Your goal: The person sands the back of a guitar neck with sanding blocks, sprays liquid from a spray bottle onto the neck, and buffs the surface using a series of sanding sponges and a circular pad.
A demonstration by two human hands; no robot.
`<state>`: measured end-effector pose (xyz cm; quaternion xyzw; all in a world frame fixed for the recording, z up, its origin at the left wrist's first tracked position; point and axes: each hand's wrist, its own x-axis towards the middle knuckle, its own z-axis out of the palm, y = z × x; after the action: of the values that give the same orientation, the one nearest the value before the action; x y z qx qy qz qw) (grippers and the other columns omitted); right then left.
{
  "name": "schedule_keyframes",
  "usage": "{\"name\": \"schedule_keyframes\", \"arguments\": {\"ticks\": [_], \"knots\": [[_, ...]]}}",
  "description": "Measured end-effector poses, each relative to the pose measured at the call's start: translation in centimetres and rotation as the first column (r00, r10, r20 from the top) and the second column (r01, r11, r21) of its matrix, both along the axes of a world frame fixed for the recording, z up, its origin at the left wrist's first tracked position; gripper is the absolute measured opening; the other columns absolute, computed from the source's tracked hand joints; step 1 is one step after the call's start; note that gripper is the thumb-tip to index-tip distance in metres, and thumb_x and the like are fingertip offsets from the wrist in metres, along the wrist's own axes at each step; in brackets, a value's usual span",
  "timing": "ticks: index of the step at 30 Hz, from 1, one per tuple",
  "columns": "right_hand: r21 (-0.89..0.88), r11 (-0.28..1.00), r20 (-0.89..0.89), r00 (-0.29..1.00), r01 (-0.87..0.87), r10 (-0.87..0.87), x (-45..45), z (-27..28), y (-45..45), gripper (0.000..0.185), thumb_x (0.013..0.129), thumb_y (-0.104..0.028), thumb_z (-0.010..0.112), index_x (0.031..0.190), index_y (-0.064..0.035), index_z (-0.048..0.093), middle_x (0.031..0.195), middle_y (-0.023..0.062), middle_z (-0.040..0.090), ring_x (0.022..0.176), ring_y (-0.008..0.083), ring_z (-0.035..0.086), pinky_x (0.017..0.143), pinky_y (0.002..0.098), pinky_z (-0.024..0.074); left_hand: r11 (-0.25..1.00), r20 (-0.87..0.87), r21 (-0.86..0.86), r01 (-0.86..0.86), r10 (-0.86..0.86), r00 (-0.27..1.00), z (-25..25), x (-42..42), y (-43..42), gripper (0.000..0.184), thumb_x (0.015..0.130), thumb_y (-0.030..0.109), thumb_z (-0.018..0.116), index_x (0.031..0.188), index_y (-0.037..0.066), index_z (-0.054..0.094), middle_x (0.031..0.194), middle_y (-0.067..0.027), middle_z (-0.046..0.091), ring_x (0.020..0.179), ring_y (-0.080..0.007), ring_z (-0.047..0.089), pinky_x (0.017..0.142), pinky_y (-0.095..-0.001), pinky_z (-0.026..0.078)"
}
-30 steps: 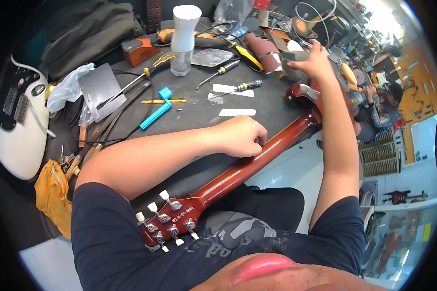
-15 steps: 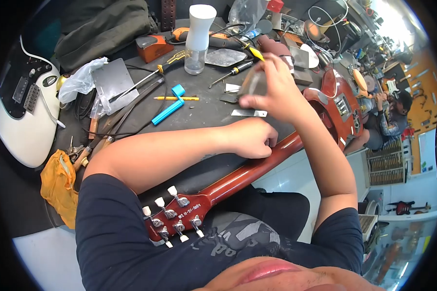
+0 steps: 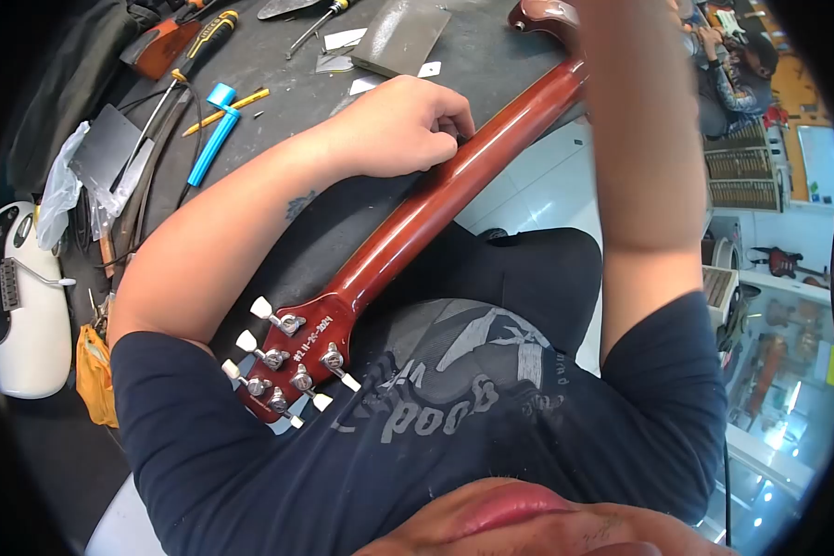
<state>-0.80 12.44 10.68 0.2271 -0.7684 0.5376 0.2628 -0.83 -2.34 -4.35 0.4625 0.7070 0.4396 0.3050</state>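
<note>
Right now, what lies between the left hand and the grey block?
The head view shows a white strip, partly hidden, between the left hand and grey block.

On the dark benchtop (image 3: 283, 97) lie a yellow pencil (image 3: 204, 124), blue tool (image 3: 210, 155) and white plates (image 3: 345, 39).

Handwritten-looking date on a red guitar headstock (image 3: 311, 337), lower left of centre.
White characters start with "#2" and end in "2024"; the middle looks like "11-25", its last digit uncertain. At bottom centre, the dark T-shirt (image 3: 445, 400) bears inverted grey lettering, apparently "good", the rest illegible. Upper left, lettering on the screwdriver handle (image 3: 210, 42) is too small to read.
</note>
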Motion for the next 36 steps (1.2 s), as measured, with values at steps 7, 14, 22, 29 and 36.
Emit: {"name": "schedule_keyframes", "arguments": {"ticks": [7,14,22,29,36], "knots": [[0.054,0.943,0.204,0.92,0.329,-0.333,19.7,-4.8,16.4,0.075,0.082,-0.028,0.084,0.143,0.007,0.058,0.132,0.0179,0.07,0.114,0.0194,0.068,0.098,0.0358,0.0536,1.0,0.044,-0.008,0.012,-0.012,0.999,-0.2,-0.1,0.2,0.036,0.086,0.0,0.055,0.117,-0.006,0.073,0.087,-0.0044,0.067,0.078,-0.0098,0.064,0.066,-0.0283,0.053],[0.091,0.92,0.604,0.714,0.381,-0.355,24.7,-13.3,9.9,0.034,0.081,-0.015,0.081,0.112,-0.002,0.075,0.102,0.005,0.077,0.093,0.0137,0.07,0.084,0.0337,0.0567,0.999,0.121,-0.009,0.046,-0.044,0.992,-0.3,-0.1,0.3,0.034,0.091,0.002,0.056,0.12,-0.005,0.071,0.089,-0.0023,0.065,0.078,-0.0088,0.062,0.067,-0.0266,0.054],[0.042,0.984,0.537,0.835,-0.173,0.124,25.8,-14.2,3.8,0.053,0.068,-0.016,0.091,0.113,0.0006,0.071,0.107,0.0134,0.073,0.094,0.0279,0.074,0.085,0.0371,0.0578,0.998,0.206,-0.05,0.036,-0.025,0.978,0.0,-0.2,0.1,0.037,0.091,0.002,0.057,0.125,-0.003,0.072,0.093,-0.0018,0.065,0.079,-0.0077,0.062,0.069,-0.0261,0.054],[0.002,0.962,0.772,0.611,0.271,-0.174,25.8,-15.1,5.5,0.028,0.084,-0.012,0.081,0.109,-0.0017,0.073,0.094,0.0051,0.074,0.088,0.0144,0.071,0.082,0.034,0.0581,0.997,0.233,-0.056,0.046,-0.032,0.972,0.0,-0.4,0.0,0.04,0.089,0.002,0.058,0.125,-0.003,0.072,0.096,-0.0023,0.066,0.081,-0.0079,0.062,0.07,-0.0264,0.055],[-0.163,0.813,0.651,0.68,0.559,-0.337,24.2,-17.3,9.5,0.025,0.094,-0.015,0.075,0.115,-0.0016,0.07,0.097,0.0026,0.072,0.088,0.0109,0.065,0.077,0.0306,0.0522,0.997,0.203,-0.058,0.054,-0.041,0.978,0.0,-0.3,0.0,0.037,0.091,0.001,0.056,0.125,-0.003,0.071,0.095,-0.0025,0.066,0.081,-0.0083,0.062,0.07,-0.0262,0.054]]}}
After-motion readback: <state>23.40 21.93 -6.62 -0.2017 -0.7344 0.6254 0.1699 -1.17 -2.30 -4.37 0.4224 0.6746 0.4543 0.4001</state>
